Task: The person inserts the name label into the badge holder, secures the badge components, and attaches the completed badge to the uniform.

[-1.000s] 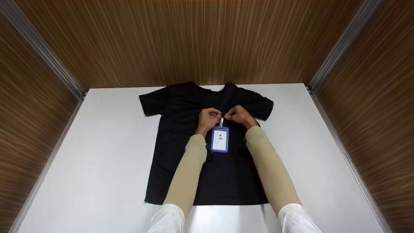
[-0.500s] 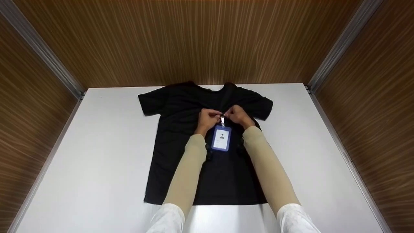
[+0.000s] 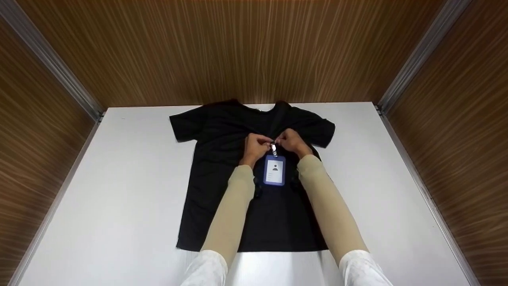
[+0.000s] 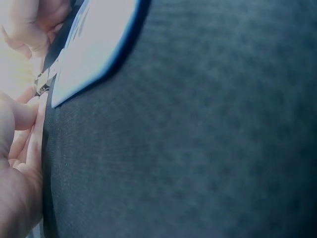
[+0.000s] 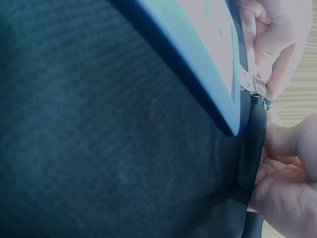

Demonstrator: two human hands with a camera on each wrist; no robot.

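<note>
A black T-shirt (image 3: 214, 190) lies spread on the white table. On its chest is an ID badge (image 3: 274, 180) in a blue holder, with a shiny metal clip (image 3: 274, 149) at its top. My left hand (image 3: 255, 147) pinches the clip's upper end, seen closer in the left wrist view where thumb and finger meet at the clip (image 4: 42, 79). From the other side my right hand (image 3: 293, 140) pinches the shirt cloth close beside the clip; the right wrist view has this hand (image 5: 290, 173) against a raised fold. Fingers partly hide the clip's jaws.
The white table (image 3: 119, 178) extends on both sides of the shirt. Wood-grain panels (image 3: 246, 51) stand behind and at the sides, with metal rails (image 3: 424, 47) at the corners.
The badge has swung slightly to the right below the clip. Both hands stay at nearly the same spot on the shirt's chest.
</note>
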